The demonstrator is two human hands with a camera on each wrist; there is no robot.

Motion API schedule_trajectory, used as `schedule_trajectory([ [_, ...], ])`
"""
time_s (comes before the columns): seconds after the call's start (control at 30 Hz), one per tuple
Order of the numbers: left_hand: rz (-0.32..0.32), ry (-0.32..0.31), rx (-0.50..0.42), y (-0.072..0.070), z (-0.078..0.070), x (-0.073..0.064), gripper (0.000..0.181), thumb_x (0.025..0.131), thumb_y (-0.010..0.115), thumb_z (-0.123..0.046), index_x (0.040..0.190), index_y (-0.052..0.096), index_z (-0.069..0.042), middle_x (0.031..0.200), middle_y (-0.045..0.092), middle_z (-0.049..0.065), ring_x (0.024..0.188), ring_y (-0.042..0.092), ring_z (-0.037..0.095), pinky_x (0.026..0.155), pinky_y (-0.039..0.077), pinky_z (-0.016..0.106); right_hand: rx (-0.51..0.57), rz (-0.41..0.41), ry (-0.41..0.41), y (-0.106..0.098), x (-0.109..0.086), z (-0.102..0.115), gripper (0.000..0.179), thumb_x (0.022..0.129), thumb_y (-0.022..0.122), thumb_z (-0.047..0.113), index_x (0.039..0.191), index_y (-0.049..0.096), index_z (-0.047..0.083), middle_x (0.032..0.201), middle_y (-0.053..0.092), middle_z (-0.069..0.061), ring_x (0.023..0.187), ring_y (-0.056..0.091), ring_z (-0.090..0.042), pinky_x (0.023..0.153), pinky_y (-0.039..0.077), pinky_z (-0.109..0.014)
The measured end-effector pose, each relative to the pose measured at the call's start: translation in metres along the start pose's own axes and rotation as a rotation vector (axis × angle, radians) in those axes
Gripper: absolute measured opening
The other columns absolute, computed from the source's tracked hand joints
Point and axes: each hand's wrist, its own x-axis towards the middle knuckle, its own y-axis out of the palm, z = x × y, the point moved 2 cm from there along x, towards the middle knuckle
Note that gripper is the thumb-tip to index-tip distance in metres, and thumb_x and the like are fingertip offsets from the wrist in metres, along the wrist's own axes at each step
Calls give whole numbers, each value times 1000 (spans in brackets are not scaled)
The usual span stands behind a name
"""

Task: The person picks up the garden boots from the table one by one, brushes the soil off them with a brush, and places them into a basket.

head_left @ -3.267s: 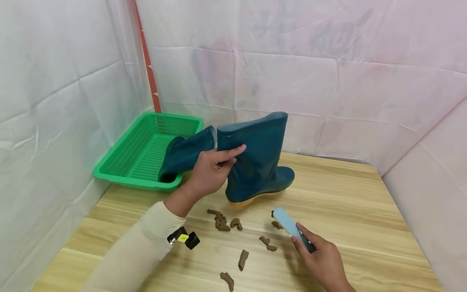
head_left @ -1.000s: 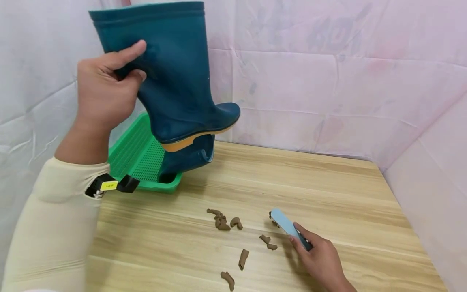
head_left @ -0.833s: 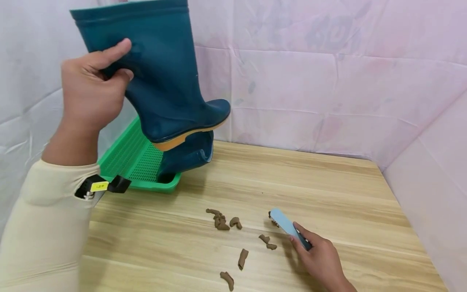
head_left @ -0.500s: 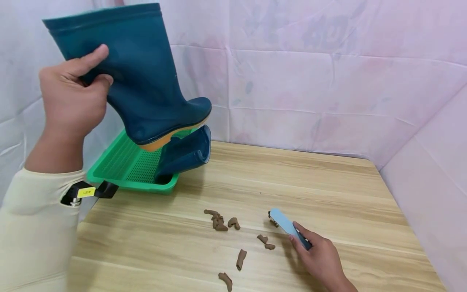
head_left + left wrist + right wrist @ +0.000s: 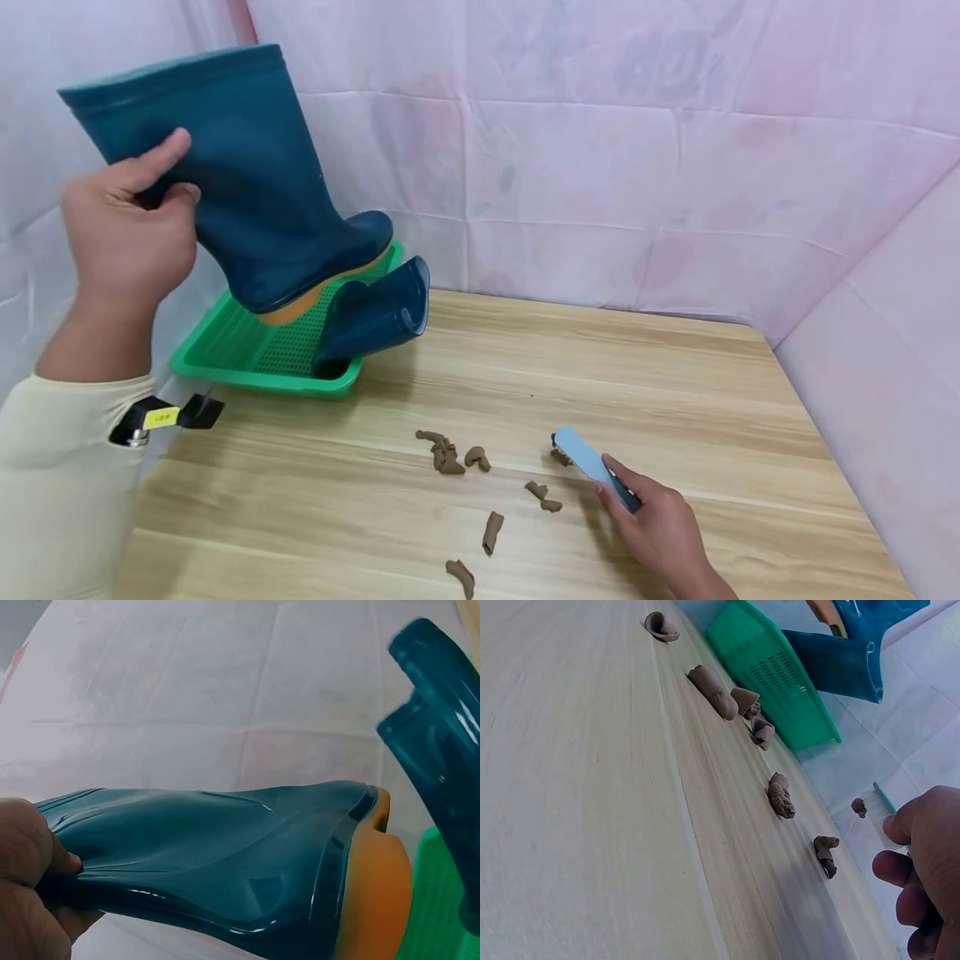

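My left hand (image 5: 131,233) grips a dark blue rubber boot (image 5: 255,192) by the back of its shaft, thumb on the near side. The boot hangs upright, slightly tilted, above the green basket (image 5: 258,380), its orange sole downward and its toe to the right. A second blue boot (image 5: 375,315) lies in the basket, its opening sticking out over the right rim. At the lower right, my right hand (image 5: 663,525) holds a light blue brush (image 5: 588,460) by its dark handle, bristles down. A brown clump (image 5: 859,807) clings to the bristles in the right wrist view.
Several brown clay-like pieces (image 5: 491,532) lie scattered on the wooden table (image 5: 637,375) between the basket and the brush. Pale cloth walls (image 5: 570,183) stand behind the table and at both sides. The basket sits in the back left corner.
My left hand has lifted the boot off to the left from mid-table, over the basket, and lately lowered it a little. The right hand and brush have hardly moved.
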Motion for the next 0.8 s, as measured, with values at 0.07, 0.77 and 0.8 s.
schedule_trajectory([
  [0.07, -10, 8, 13, -1, 3, -4, 39, 97, 54, 0, 123, 70, -26, 53, 38, -12, 47, 16, 6, 52, 14, 25, 4, 4, 0, 0, 0, 0, 39, 85, 86, 16, 122, 77, 7, 92, 76, -11, 58, 46, -5, 52, 36, -23],
  [0.77, -57, -63, 95, -4, 64, -29, 35, 99, 58, -5, 122, 70, -28, 80, 73, -9, 42, 14, 2, 53, 14, 26, -22, 9, -8, -3, 2, 0, 39, 85, 86, 17, 121, 77, 7, 100, 76, -15, 64, 53, -9, 58, 43, -26],
  [0.8, -55, -66, 103, -4, 69, -29, 35, 99, 58, -6, 122, 70, -29, 93, 76, -5, 42, 14, 3, 53, 15, 26, -21, 11, -6, -3, 2, 1, 39, 85, 85, 17, 122, 77, 7, 100, 76, -15, 64, 52, -9, 58, 42, -26],
])
